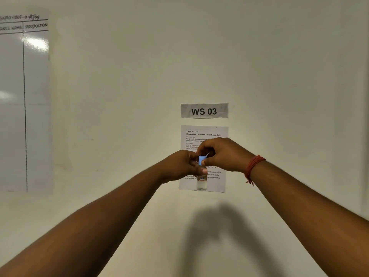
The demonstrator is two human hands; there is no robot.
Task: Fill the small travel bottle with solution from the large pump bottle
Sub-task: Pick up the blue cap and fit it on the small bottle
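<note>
Both hands hold the travel bottle (pixel 201 181): left grip (pixel 185 166) grasps body, right grip (pixel 217 154) pinches cap (pixel 202 159).

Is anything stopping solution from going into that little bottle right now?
Yes: the blue cap sits on top of the small bottle. The right hand pinches the cap while the left hand grips the bottle. No pump bottle is in view.

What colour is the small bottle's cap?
Light blue cap on the small clear plastic bottle, head view.

cream wall (pixel 199 56) bearing "ws 03" sign (pixel 204 110), instruction sheet (pixel 203 132) just below it, glossy whiteboard (pixel 24 108) far left.
</note>
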